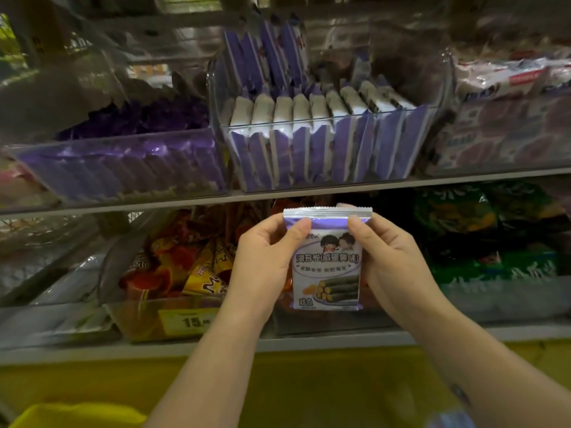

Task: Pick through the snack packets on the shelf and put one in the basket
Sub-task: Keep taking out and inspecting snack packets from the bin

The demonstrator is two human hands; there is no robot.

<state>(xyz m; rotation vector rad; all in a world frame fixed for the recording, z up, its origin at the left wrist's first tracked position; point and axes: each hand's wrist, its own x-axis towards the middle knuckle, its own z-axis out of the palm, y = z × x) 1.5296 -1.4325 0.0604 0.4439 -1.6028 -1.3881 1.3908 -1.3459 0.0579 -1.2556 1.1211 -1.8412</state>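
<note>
So right now you're holding one snack packet up in front of the lower shelf, with both hands on it. Your left hand is pinching the upper left part, thumb on the front, and your right hand is doing the same on the upper right, fingers curling round behind. The packet is standing upright, purple and white, printed face toward you. Just above it, on the upper shelf, a clear bin is sitting packed with purple-and-white packets standing on edge. Behind your hands a bin of red and orange packets is showing, wearing a yellow price tag on its front, and green bags are lying off to the right. Down in the bottom left corner something yellow is poking in, can't tell if that's the basket
</note>
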